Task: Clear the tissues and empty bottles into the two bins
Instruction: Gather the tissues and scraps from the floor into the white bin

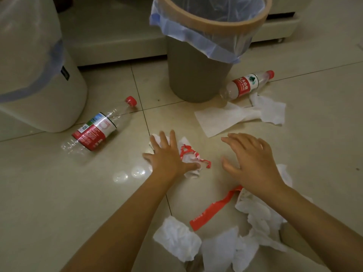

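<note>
My left hand (167, 154) lies flat with spread fingers on a crumpled white tissue with a red wrapper scrap (191, 156) on the tiled floor. My right hand (251, 163) hovers open to the right of it, holding nothing. An empty bottle with a red label (98, 128) lies at the left by the white bin (39, 85). A second empty bottle (245, 85) lies beside the grey bin (196, 75), which has a blue liner. A flat tissue (235, 116) lies below that bottle. More crumpled tissues (225, 242) and a red strip (214, 209) lie near my forearms.
A low beige platform edge (117, 48) runs behind both bins. A piece of wheeled furniture (280, 26) stands at the back right. Bare tiles (49, 193) stretch across the lower left.
</note>
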Demonstrator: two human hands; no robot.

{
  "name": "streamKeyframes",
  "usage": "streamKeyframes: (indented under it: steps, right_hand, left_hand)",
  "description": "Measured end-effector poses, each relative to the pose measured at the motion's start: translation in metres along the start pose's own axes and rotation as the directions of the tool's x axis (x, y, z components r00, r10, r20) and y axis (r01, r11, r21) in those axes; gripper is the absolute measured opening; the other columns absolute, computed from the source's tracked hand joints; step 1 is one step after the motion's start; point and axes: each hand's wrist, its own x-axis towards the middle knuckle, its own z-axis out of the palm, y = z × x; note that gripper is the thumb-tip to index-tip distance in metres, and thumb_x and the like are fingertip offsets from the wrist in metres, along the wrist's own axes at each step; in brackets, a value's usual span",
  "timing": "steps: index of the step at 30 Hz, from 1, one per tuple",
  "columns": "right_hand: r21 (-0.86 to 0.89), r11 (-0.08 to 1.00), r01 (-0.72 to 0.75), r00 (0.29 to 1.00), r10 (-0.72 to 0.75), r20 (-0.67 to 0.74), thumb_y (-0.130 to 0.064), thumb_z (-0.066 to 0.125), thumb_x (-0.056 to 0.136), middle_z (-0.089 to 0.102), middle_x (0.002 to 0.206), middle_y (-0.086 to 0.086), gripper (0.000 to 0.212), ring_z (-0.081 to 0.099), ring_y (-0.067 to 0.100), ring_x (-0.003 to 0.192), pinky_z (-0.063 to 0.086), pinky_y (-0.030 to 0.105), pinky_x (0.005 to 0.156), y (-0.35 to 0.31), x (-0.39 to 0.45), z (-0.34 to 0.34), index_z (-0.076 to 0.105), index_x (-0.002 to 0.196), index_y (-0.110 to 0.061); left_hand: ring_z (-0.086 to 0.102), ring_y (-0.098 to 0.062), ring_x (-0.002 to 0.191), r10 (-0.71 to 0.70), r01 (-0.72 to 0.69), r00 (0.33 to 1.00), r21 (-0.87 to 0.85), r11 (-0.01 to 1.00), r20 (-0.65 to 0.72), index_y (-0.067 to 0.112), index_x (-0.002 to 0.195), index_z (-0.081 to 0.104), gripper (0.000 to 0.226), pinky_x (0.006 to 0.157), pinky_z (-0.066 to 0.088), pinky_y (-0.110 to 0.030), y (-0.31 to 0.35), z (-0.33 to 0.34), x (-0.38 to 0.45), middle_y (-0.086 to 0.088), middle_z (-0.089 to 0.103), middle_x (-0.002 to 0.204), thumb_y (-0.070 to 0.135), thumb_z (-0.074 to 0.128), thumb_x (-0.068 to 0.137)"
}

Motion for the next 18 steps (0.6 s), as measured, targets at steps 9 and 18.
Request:
streamKeyframes:
  steps: [9, 18]
  right_hand:
    - [-0.076, 0.994, -0.082, 0.996, 0.084, 0.024, -0.042, 0.055, 0.086, 0.039, 0.143, -0.004, 0.053, 0.024, 0.02, 0.139, 0.01, 0.059, 0.111, 0.014, 0.023, 0.017, 0.042, 0.136, -0.028]
    - [-0.138, 0.965, -0.223, 0.975, 0.223, -0.016, -0.055, 0.044, 0.089, 0.019, 0.156, 0.001, 0.061, 0.011, 0.025, 0.145, 0.01, 0.059, 0.112, 0.036, 0.07, 0.029, 0.029, 0.144, -0.032]
  left_hand:
    - [0.047, -0.024, 0.106, 0.36, -0.385, 0.905, -0.079, 0.919, -0.226, 0.02, 0.135, 0.038, 0.057, 0.072, 0.05, -0.031, 0.018, 0.011, 0.003, -0.005, 0.046, 0.124, 0.033, 0.059, 0.084]
    - [0.046, -0.021, 0.108, 0.391, -0.427, 0.885, -0.106, 0.898, -0.252, 0.029, 0.132, 0.037, 0.056, 0.073, 0.051, -0.033, 0.038, -0.006, 0.02, 0.0, 0.048, 0.126, 0.017, 0.061, 0.083]
